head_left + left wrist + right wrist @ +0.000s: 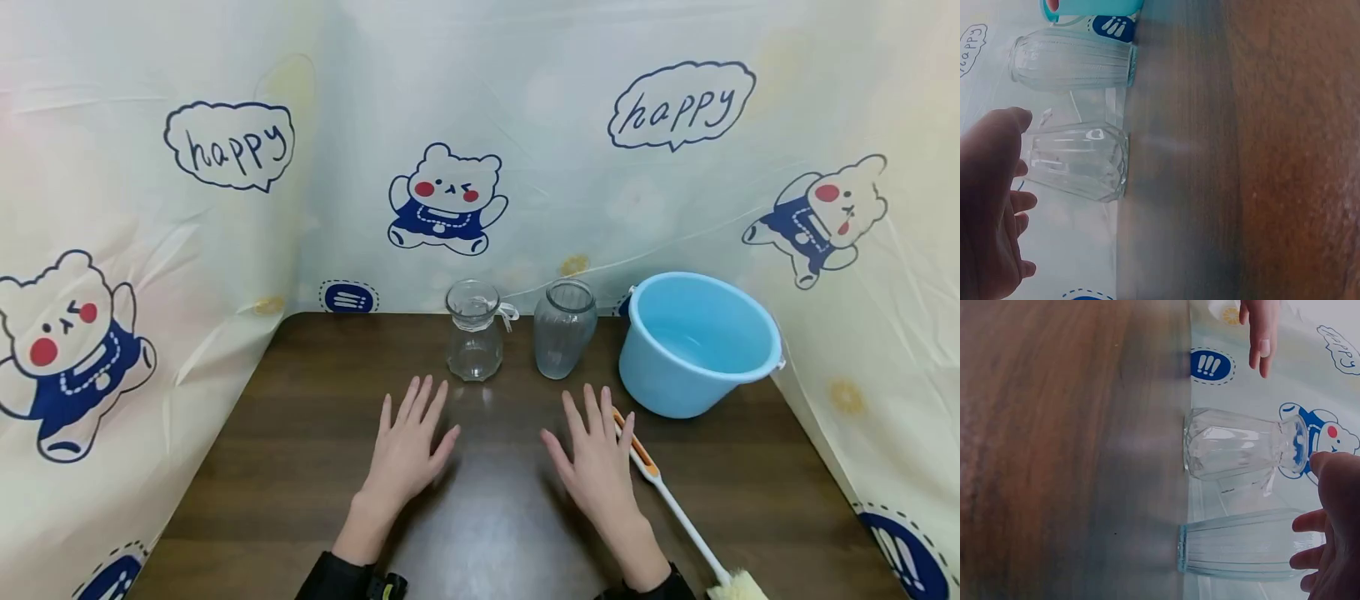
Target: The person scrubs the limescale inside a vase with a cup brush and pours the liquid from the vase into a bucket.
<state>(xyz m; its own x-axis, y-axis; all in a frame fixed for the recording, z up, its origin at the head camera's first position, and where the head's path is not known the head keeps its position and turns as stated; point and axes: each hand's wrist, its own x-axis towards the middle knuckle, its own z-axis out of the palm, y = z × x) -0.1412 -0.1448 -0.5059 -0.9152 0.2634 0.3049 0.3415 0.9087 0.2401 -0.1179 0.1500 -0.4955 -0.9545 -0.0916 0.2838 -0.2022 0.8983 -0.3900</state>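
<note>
Both hands hover over the table with spread fingers and hold nothing. The left hand [408, 450] is nearest the clear glass vase [476, 342], which stands upright at the back with a white ribbon round its neck. My right hand [598, 467] is in front of the bluish ribbed glass vase [564, 333], also upright. Beside the right fingers lies a long white brush [686, 521] with an orange-lined handle; the little finger overlaps its handle end in the head view. Both vases show side-on in the left wrist view, where the left thumb [1007, 119] overlaps the backdrop.
A light blue bucket [656, 375] stands at the back right of the dark wooden table [300, 433]. The brush's pale bristle head [738, 586] is at the front right, cut by the frame edge. A printed cloth [555, 192] with cartoon bears surrounds the table's back and sides.
</note>
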